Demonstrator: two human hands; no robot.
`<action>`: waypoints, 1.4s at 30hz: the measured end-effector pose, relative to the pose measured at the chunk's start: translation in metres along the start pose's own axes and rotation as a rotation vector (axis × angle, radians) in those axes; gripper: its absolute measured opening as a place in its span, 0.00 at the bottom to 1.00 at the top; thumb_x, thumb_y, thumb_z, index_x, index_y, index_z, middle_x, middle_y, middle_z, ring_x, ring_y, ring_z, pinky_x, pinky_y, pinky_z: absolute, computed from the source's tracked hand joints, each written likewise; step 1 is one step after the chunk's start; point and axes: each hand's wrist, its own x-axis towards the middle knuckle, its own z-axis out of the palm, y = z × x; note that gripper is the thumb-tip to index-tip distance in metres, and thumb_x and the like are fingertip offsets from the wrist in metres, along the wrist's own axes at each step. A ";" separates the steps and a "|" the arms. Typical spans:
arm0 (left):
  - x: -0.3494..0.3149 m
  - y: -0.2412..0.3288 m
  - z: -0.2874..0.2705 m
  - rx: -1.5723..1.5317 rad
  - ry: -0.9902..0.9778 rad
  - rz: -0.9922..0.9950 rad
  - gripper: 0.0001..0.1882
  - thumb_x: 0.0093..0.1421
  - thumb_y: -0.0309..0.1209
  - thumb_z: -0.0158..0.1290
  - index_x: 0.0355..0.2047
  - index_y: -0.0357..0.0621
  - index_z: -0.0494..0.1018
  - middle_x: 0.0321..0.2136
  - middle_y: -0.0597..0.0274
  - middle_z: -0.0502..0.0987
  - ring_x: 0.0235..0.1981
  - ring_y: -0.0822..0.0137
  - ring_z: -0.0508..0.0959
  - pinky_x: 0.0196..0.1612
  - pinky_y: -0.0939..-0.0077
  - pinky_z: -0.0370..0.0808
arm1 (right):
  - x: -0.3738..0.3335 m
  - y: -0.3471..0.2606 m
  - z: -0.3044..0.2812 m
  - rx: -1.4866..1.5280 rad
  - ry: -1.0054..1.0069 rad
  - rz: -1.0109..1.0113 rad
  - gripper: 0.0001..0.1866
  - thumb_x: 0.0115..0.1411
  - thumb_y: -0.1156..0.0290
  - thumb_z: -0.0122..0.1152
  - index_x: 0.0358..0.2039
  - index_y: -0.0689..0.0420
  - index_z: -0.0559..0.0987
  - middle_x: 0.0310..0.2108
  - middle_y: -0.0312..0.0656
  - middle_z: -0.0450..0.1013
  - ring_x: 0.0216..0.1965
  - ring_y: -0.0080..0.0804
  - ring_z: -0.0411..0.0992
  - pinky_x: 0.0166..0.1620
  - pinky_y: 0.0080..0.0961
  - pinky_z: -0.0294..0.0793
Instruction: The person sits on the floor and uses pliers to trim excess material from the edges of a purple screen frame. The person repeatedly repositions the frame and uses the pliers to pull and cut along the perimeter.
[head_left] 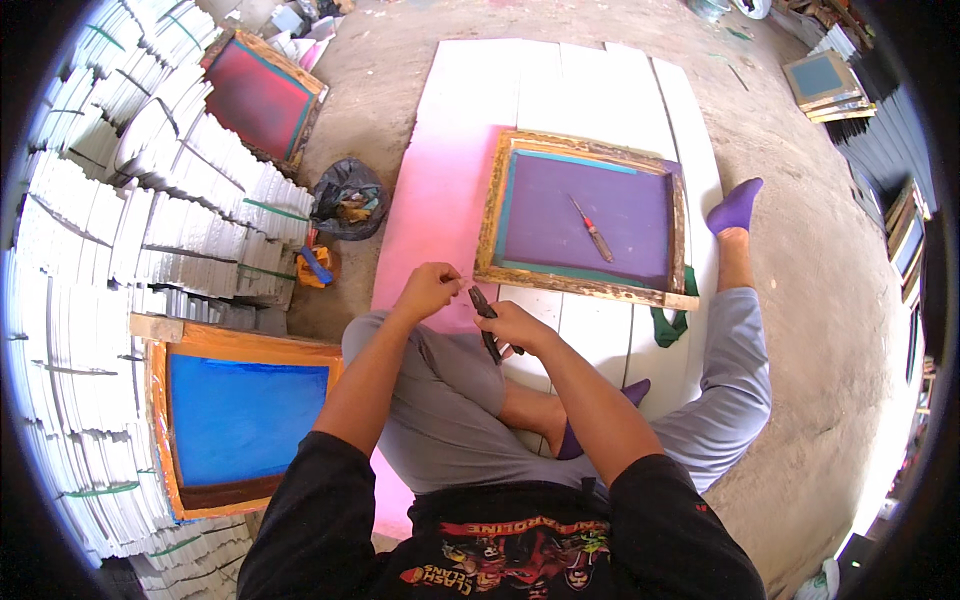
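Observation:
A pair of dark pliers (484, 318) is gripped in my right hand (515, 328), jaws pointing up and away from me. Just left of the jaws is my left hand (430, 290), its thumb and fingertips pinched together; whatever they hold is too small to name. Beyond both hands lies a wooden screen frame (490, 215) with purple mesh (560, 215), its near left corner close to the plier jaws. On the mesh rests a screwdriver (592, 228) with a red and dark handle.
I sit on a white and pink board (430, 180). Left are a blue screen frame (240, 415), stacked white bundles (80, 330), a black bag (348, 200) and an orange tool (316, 266). A red screen (258, 100) leans behind. Green cloth (670, 325) lies by the purple screen.

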 end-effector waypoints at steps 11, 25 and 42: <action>0.006 -0.008 -0.003 0.805 0.203 -0.166 0.16 0.58 0.40 0.61 0.46 0.53 0.84 0.43 0.58 0.84 0.51 0.55 0.80 0.57 0.57 0.71 | -0.006 0.021 -0.005 0.061 0.063 0.014 0.20 0.68 0.53 0.58 0.44 0.60 0.76 0.33 0.45 0.78 0.30 0.34 0.79 0.29 0.33 0.81; 0.025 0.088 0.171 0.485 0.209 0.648 0.09 0.55 0.36 0.64 0.35 0.49 0.84 0.37 0.61 0.81 0.47 0.55 0.75 0.50 0.57 0.71 | -0.151 0.090 -0.126 -0.002 0.952 0.046 0.17 0.61 0.60 0.66 0.40 0.64 0.80 0.33 0.56 0.81 0.35 0.45 0.82 0.40 0.43 0.79; 0.052 0.143 0.329 0.497 0.313 0.809 0.10 0.54 0.35 0.67 0.38 0.55 0.84 0.41 0.68 0.76 0.46 0.58 0.73 0.49 0.58 0.67 | -0.175 0.132 -0.221 -0.279 1.294 0.195 0.23 0.62 0.55 0.64 0.49 0.60 0.76 0.39 0.60 0.80 0.44 0.63 0.78 0.49 0.53 0.76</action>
